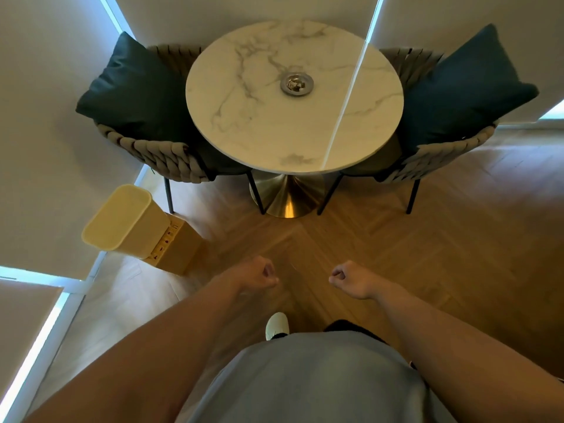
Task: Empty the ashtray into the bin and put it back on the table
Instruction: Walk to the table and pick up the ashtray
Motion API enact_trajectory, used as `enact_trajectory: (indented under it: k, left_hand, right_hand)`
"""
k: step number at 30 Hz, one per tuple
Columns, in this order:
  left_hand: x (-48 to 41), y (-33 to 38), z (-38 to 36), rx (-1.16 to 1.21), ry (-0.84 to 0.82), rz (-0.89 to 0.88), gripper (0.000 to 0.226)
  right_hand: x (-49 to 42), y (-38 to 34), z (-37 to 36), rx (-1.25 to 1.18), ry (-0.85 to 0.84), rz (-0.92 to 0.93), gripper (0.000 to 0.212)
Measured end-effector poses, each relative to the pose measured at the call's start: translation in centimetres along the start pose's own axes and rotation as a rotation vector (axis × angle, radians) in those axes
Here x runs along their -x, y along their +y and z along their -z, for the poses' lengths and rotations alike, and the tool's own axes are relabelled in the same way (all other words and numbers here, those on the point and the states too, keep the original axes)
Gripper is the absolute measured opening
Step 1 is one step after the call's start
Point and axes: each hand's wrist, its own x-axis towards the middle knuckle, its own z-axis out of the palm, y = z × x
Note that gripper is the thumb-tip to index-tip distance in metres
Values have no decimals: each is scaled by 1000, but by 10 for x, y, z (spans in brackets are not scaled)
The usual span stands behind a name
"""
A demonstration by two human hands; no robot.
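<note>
Head cam showed both hands curled into loose fists, left hand and right hand, holding nothing. Ashtray sat well ahead of them on the worktop — bin off left. I'd step closer and lift it level so nothing spilled.

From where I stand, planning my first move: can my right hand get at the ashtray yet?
Probably not yet. The right hand hangs fisted over the floor, well short of the table; the ashtray sits near its middle. Nothing blocks the way, so step closer.
</note>
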Motion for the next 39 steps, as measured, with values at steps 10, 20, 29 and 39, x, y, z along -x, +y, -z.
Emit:
enact_trajectory:
  k: [10, 20, 29, 39]
  left_hand:
    - [-41, -9, 37, 4, -10, -16, 29]
    - [-108, 15, 101, -8, -5, 50, 33]
    - [-169, 63, 157, 28, 27, 90, 37]
    - [-201, 78, 193, 90, 72, 113, 32]
  right_hand:
    - [-40, -18, 45, 28, 3, 16, 46]
    - [-102, -24, 125, -4, 13, 46, 47]
    - [-149, -30, 211, 67, -2, 92, 43]
    - [-188, -39, 268, 114, -20, 181, 41]
